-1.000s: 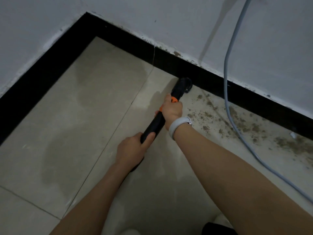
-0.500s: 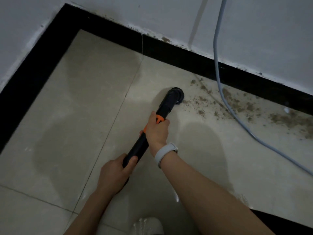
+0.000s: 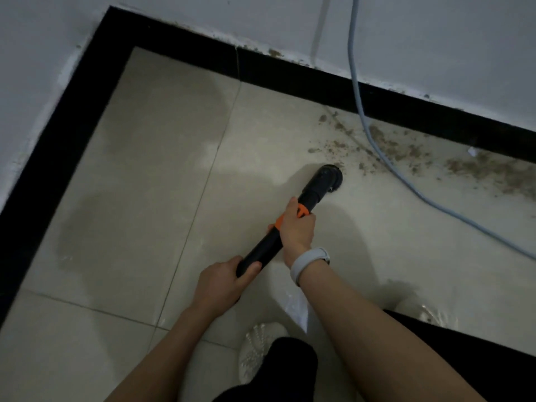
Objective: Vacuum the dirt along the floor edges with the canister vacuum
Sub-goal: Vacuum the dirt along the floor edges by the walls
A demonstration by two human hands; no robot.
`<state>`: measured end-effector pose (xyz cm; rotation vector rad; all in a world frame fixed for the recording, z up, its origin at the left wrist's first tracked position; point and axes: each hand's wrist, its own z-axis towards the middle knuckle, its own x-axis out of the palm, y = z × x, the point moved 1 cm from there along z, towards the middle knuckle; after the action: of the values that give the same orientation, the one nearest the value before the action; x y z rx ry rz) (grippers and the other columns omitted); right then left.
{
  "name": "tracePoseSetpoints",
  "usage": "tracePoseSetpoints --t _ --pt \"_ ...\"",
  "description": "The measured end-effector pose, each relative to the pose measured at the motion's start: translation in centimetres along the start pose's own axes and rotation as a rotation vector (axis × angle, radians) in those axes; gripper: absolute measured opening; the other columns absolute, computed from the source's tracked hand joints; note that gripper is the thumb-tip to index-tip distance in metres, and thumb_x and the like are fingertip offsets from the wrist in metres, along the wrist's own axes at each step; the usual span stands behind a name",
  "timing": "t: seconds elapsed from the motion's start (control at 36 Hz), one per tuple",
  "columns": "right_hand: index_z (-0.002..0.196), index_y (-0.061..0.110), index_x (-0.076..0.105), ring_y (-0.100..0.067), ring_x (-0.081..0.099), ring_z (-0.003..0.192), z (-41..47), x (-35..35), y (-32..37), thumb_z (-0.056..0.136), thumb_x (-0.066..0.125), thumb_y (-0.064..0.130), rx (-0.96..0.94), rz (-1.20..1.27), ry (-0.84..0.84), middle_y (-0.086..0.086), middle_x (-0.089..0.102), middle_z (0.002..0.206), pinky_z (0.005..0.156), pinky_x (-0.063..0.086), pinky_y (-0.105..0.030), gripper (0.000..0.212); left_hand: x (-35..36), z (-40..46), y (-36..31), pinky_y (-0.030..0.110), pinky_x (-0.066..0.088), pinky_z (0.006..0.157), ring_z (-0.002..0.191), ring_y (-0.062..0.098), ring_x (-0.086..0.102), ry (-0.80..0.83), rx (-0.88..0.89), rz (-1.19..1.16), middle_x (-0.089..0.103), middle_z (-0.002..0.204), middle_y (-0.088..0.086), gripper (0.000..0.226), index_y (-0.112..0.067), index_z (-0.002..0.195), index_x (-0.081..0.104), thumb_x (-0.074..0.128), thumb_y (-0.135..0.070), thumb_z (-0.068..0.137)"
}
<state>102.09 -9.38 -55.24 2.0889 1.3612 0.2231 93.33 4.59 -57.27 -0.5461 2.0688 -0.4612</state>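
The black plastic vacuum wand (image 3: 278, 233) has its round nozzle (image 3: 330, 177) at the brown dirt's (image 3: 406, 149) near-left fringe. Both hands grip it, right hand (image 3: 297, 227) forward, left hand (image 3: 220, 282) nearer. Sweep right slowly, skirting the grey cable (image 3: 377, 146).

Both hands gripping black vacuum tube (image 3: 290, 224) mid-frame, right hand (image 3: 296, 231) above left hand (image 3: 222, 281), nozzle (image 3: 330, 176) touching floor (image 3: 139, 181), dirt (image 3: 406, 149) upper right, grey cable (image 3: 374, 140) crossing it

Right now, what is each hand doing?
Left hand: closed round the lower end of the black vacuum wand.
Right hand: closed round the wand at its orange collar.
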Motion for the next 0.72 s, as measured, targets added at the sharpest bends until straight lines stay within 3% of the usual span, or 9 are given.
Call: tracePoseSetpoints --t 0.11,0.19,0.36,0.56,0.72 --pt "0.117 0.009 0.04 -0.025 0.059 0.055 0.8 -2.5 0.2 0.099 0.048 0.042 0.01 0.012 -0.058 -0.007 0.054 0.078 0.065 0.058 -0.042 0.038 1.1 0.6 -1.5 0.033 0.036 0.057 0.07 0.025 0.062 0.031 0.069 0.053 0.066 0.071 0.005 0.063 -0.027 0.065 0.039 0.007 -0.082 0.066" --pt "0.117 0.007 0.041 -0.023 0.058 0.052 2.0 -4.1 0.2 0.099 0.049 0.04 -0.016 0.066 -0.081 -0.007 0.053 0.077 0.062 0.058 -0.041 0.039 2.2 1.5 -2.7 0.033 0.041 0.06 0.07 0.023 0.062 0.026 0.098 0.08 0.067 0.073 0.003 0.071 -0.028 0.067 0.042 0.006 -0.088 0.061" --pt "0.107 0.009 0.04 -0.023 0.059 0.05 3.8 -7.1 0.7 0.099 0.049 0.039 -0.071 0.124 -0.09 -0.009 0.053 0.078 0.046 0.05 -0.029 0.032 3.7 2.4 -5.4 0.032 0.044 0.064 0.073 0.022 0.063 -0.007 0.133 0.118 0.068 0.076 0.001 0.07 -0.027 0.074 0.048 0.005 -0.081 0.063" --pt "0.112 0.007 0.037 -0.025 0.056 0.049 3.5 -5.8 1.4 0.099 0.048 0.039 -0.072 0.069 -0.018 -0.009 0.053 0.077 0.055 0.057 -0.039 0.036 4.0 1.8 -5.0 0.032 0.045 0.063 0.071 0.022 0.063 -0.117 0.03 0.07 0.068 0.072 0.0 0.074 -0.023 0.072 0.053 0.008 -0.081 0.064" --pt "0.11 0.007 0.036 -0.021 0.055 0.05 2.0 -1.3 0.3 0.1 0.046 0.04 -0.111 -0.094 0.125 -0.004 0.051 0.072 0.057 0.056 -0.038 0.036 2.9 -0.5 -1.9 0.034 0.049 0.062 0.063 0.019 0.062 -0.234 -0.108 -0.063 0.066 0.061 -0.005 0.074 -0.019 0.076 0.06 0.017 -0.078 0.067"
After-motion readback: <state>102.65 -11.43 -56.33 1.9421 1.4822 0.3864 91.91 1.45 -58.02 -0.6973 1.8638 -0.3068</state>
